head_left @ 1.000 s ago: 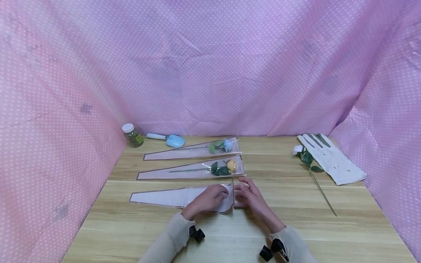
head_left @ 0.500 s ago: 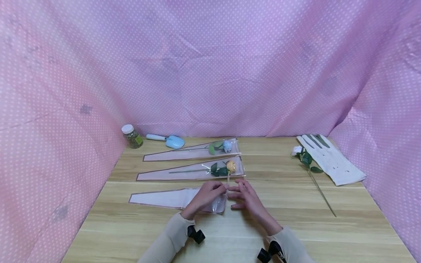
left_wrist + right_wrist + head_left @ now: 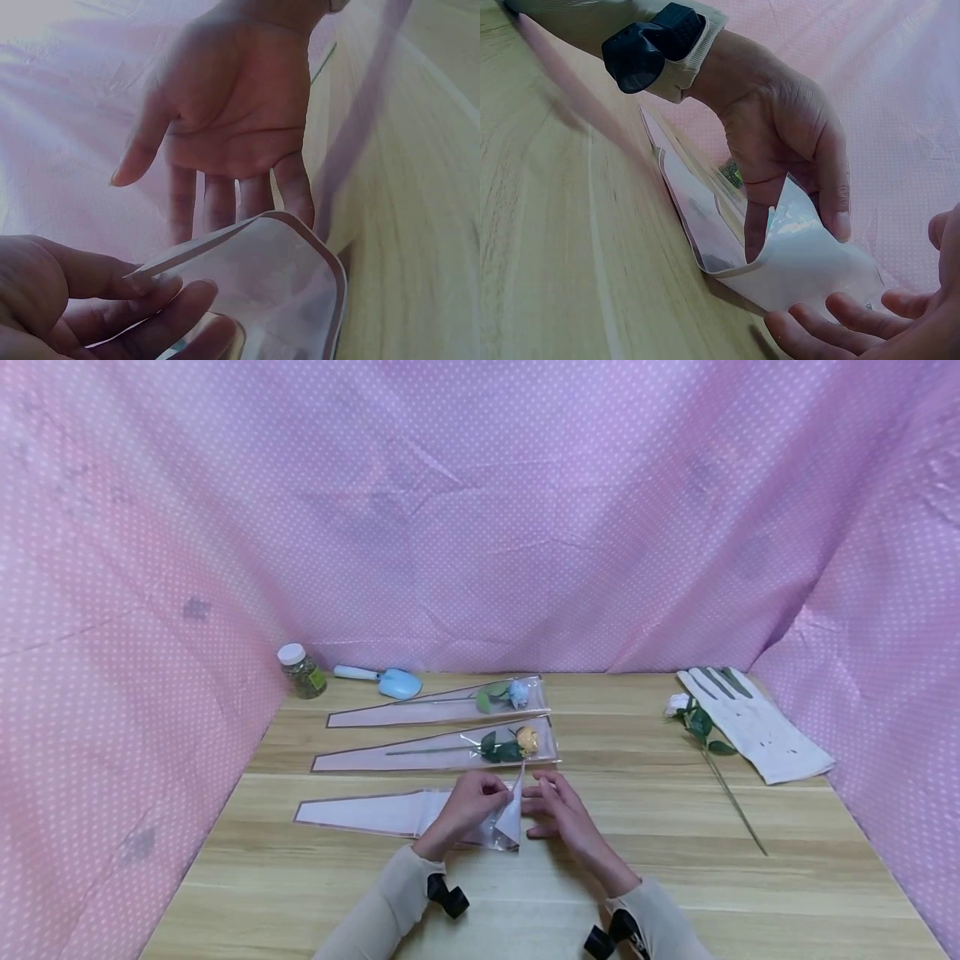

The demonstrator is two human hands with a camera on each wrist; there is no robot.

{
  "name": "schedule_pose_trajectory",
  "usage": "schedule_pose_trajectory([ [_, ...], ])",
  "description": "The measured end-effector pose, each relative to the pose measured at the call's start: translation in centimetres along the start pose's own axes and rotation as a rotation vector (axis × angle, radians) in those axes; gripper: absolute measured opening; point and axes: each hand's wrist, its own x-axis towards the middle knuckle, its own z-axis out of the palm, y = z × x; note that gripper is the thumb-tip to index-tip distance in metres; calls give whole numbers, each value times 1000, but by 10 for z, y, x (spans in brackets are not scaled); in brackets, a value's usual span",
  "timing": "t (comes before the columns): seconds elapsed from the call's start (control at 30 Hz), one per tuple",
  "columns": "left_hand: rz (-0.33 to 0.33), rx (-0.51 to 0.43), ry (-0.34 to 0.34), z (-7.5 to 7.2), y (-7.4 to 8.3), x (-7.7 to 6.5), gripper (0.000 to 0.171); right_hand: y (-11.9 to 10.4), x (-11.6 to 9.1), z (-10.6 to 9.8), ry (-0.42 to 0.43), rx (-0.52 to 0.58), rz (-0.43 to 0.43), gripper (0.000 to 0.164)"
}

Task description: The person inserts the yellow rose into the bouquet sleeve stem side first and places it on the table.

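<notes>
A long tapered clear flower sleeve (image 3: 367,812) with a white backing and brown border lies nearest the person. Its wide right end is bent upward. There the left hand (image 3: 467,806) pinches the sleeve's edge between thumb and fingers, as the left wrist view shows. Just right of that end is the right hand (image 3: 564,814), palm turned toward the sleeve and fingers extended, holding nothing. In the right wrist view the raised flap (image 3: 799,255) stands close to its fingertips; whether they touch is unclear. Beyond lie two more sleeves, containing a yellow rose (image 3: 528,740) and a blue rose (image 3: 518,693).
A white rose (image 3: 678,703) on a long stem lies at the right beside a white glove (image 3: 772,739). At the back left are a white-capped jar (image 3: 302,672) and a blue hand trowel (image 3: 400,683). Pink dotted cloth (image 3: 480,527) encloses the table.
The left hand has shifted slightly left and up, still pinching the sleeve. The sleeve's wide end now folds up into a pointed flap. The right hand has moved a little left with it.
</notes>
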Motion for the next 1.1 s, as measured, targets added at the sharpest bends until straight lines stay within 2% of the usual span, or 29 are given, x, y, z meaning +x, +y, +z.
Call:
schedule_pose_trajectory([
  [0.13,-12,-12,7,1,-1,0,10,2,1,0,17,6,6,54],
  [0.4,72,-57,45,10,-4,-1,11,4,7,7,99,26,4,42],
  [0.77,106,-99,34,20,-8,0,13,4,12,17,224,19,16,31],
  [1.1,46,-121,48,22,-5,-1,16,6,13,14,234,29,3,28],
])
